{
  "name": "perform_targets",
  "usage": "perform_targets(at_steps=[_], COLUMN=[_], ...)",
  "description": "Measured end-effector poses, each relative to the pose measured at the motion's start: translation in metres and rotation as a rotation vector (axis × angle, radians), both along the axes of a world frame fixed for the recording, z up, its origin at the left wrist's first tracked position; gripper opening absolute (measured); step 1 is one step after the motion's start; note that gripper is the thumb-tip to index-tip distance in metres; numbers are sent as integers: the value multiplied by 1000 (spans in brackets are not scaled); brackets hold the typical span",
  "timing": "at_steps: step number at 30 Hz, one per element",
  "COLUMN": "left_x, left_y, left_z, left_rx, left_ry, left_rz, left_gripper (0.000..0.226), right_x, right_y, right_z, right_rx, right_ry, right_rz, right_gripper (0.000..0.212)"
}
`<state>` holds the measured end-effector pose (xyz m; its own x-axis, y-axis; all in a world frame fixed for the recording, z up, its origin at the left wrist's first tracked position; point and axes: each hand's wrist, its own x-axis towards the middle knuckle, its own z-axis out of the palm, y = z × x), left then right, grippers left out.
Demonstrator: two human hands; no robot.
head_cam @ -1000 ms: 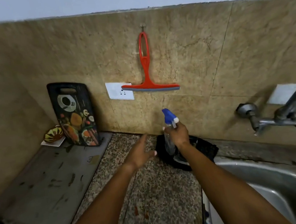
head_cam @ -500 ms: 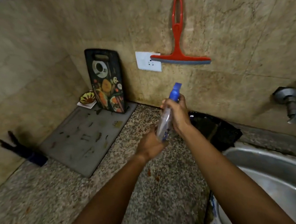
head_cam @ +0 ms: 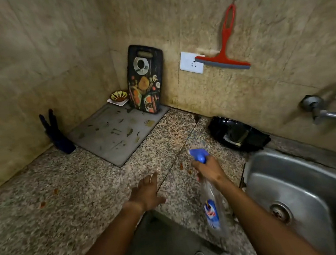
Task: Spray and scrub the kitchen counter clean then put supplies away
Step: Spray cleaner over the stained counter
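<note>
My right hand (head_cam: 210, 170) grips the neck of a clear spray bottle (head_cam: 212, 205) with a blue trigger head, held over the speckled granite counter (head_cam: 70, 204) just left of the sink. The nozzle points away from me, toward the back wall. My left hand (head_cam: 147, 191) hovers flat over the counter with fingers spread, holding nothing, a short way left of the bottle. Small orange-brown stains dot the counter. A red squeegee (head_cam: 224, 52) hangs on a nail on the tiled wall.
A steel sink (head_cam: 299, 191) lies at the right with a wall tap (head_cam: 331, 112) above. A black tray (head_cam: 238, 134) rests behind the sink's corner. A grey mat (head_cam: 118, 133), a patterned cutting board (head_cam: 145, 79), a small bowl (head_cam: 118, 96) and a dark blue holder (head_cam: 56, 133) occupy the back corner.
My right hand lifted the spray bottle from beside the black tray and brought it toward me over the counter. My left hand let go of the bottle and spread open. The view tilted down.
</note>
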<state>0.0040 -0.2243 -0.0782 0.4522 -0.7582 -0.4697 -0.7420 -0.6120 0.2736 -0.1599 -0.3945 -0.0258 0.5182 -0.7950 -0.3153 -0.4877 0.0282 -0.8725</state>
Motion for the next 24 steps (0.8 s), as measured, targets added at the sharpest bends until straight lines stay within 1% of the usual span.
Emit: perform_targets(at_steps=[4,8,9,12,14,20,24], left_x=[-24,-51,-54,-57,-59,-68,-63], left_y=[48,82,88,100,103,100,99], left_z=[-23,-20,-18,-12,-10,-3,-7], left_rx=[8,4,-2,-24,-27,-16,3], left_ry=[35,95,92,89,86,89,92], left_rz=[-18,-60,-70,-69,-75,-84,-72], left_gripper=[113,112,112,111,111,111,112], right_x=[-33,-57,-60,-64,-66,-64,-60], right_y=[56,90,98,113,116,110,102], right_z=[-14,-21,-19,-14,-10,-13,-16], right_rx=[-17,-31,-36,-1,15,-26,36], right_ry=[132,263,264,154,98,131,48], right_rz=[-87,-147,-168,-240,-270,-292,-303], right_gripper=[15,30,30,20,22,25,27])
